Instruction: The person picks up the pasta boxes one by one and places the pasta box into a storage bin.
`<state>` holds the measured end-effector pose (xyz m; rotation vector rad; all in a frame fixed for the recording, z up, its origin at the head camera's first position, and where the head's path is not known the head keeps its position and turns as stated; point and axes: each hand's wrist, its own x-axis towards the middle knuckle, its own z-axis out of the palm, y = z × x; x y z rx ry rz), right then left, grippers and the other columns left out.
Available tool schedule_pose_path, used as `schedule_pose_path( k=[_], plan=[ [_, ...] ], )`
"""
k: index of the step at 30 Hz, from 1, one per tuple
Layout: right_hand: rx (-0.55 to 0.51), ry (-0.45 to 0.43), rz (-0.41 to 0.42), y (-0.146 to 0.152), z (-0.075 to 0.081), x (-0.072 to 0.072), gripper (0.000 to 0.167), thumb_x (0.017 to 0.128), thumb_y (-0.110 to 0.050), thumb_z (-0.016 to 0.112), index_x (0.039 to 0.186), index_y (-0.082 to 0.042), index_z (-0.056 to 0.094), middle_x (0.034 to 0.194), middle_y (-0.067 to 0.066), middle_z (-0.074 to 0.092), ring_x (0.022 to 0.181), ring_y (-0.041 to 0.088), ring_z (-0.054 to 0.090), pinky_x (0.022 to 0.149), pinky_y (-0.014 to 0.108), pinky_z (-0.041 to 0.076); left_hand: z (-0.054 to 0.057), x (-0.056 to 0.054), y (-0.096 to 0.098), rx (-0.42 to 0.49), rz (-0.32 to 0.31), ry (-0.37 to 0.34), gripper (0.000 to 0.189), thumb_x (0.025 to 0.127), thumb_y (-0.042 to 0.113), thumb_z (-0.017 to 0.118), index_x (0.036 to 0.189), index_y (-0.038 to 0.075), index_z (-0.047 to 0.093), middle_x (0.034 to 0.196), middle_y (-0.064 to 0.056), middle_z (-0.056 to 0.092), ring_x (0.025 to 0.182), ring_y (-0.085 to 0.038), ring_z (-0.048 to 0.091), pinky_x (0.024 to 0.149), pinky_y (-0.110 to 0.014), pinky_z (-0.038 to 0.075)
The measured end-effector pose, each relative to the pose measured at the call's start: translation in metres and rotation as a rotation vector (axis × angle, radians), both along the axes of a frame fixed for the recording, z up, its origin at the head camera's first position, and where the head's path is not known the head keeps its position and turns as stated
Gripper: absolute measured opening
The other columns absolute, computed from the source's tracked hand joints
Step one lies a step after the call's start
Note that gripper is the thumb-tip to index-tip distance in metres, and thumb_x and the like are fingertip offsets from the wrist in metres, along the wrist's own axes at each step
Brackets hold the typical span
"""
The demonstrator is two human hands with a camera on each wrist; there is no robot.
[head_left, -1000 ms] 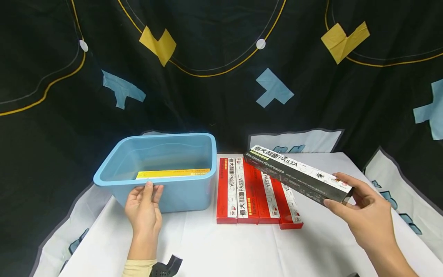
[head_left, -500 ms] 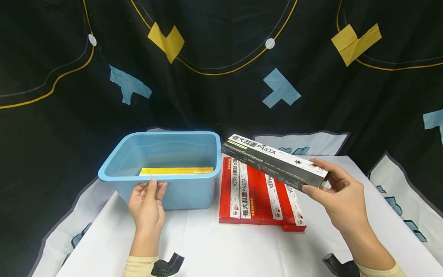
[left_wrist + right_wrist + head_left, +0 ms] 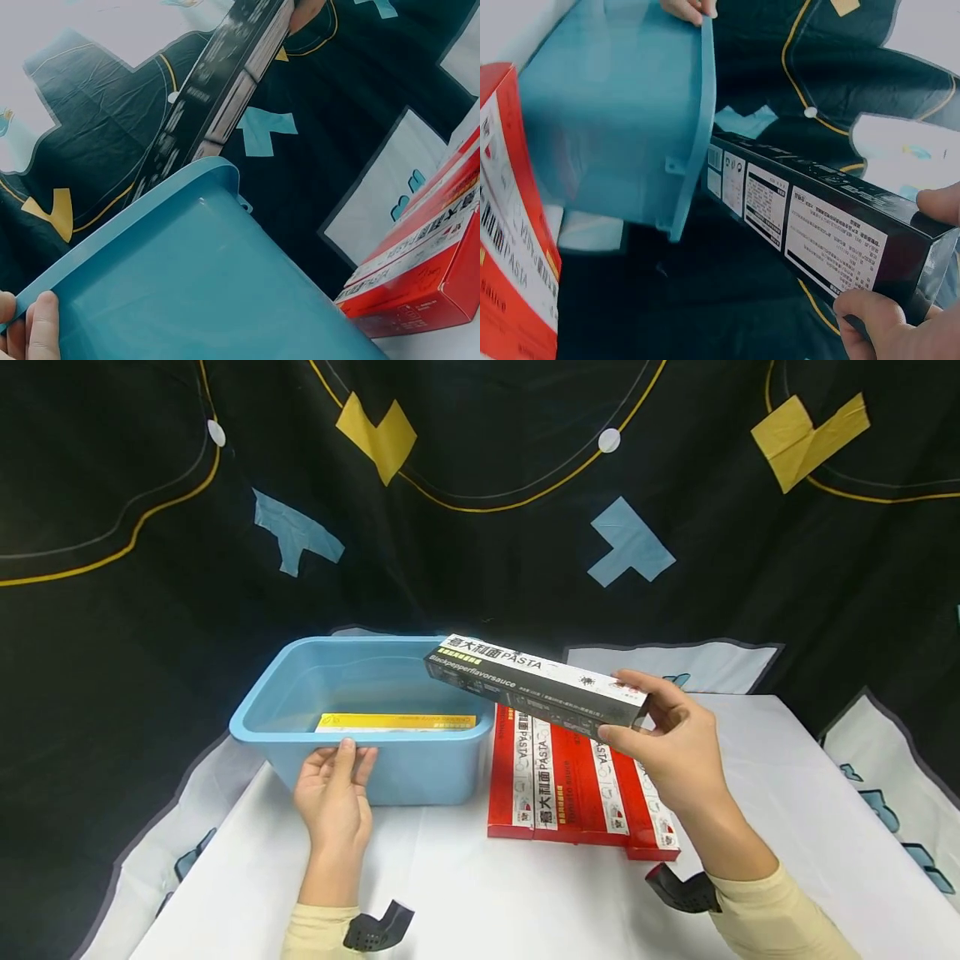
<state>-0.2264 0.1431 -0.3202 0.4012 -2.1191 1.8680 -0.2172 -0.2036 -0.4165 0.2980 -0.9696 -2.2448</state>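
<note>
My right hand [image 3: 667, 735] grips the near right end of a long black and white pasta box [image 3: 536, 685], thumb on one side and fingers on the other. The box is raised, and its far left end overlaps the right rim of a blue plastic bin [image 3: 375, 772]. With my left hand [image 3: 335, 793] I pinch the bin's front rim, thumb up against it. Inside the bin lies a yellow box [image 3: 397, 722], its lower part hidden by the front wall. In the right wrist view the black box's printed underside [image 3: 765, 210] shows beside the bin's rim.
Several red pasta boxes [image 3: 547, 793] lie side by side on the white table [image 3: 465, 893], right of the bin, partly under the raised box in the head view. A dark curtain [image 3: 487, 577] with yellow and blue shapes hangs behind the table.
My right hand has carried the black pasta box leftward, from over the table's right side to the bin's right rim. My left hand keeps its hold on the bin; the head view has shifted slightly.
</note>
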Motion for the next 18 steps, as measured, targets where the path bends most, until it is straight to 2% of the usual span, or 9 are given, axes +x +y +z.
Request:
schedule_pose_path(
  k=[9, 18],
  plan=[
    [0.042, -0.049, 0.139, -0.035, -0.007, -0.029, 0.054, 0.081, -0.01, 0.079, 0.13, -0.017, 0.06, 0.12, 0.006, 0.058, 0.111, 0.024, 0.052, 0.081, 0.033, 0.062, -0.001, 0.0, 0.001, -0.046, 0.001, -0.015, 0.036, 0.088, 0.013, 0.073, 0.109, -0.002, 0.049, 0.106, -0.017, 0.054, 0.088, -0.019, 0.064, 0.091, -0.037, 0.057],
    [0.187, -0.121, 0.202, -0.077, -0.003, -0.058, 0.056, 0.078, -0.021, 0.081, 0.129, -0.021, 0.059, 0.117, -0.001, 0.061, 0.107, 0.025, 0.055, 0.079, 0.036, 0.062, 0.0, 0.001, 0.001, -0.034, 0.015, -0.021, 0.033, 0.089, 0.011, 0.072, 0.108, -0.002, 0.048, 0.104, -0.016, 0.054, 0.086, -0.017, 0.064, 0.09, -0.037, 0.058]
  ],
)
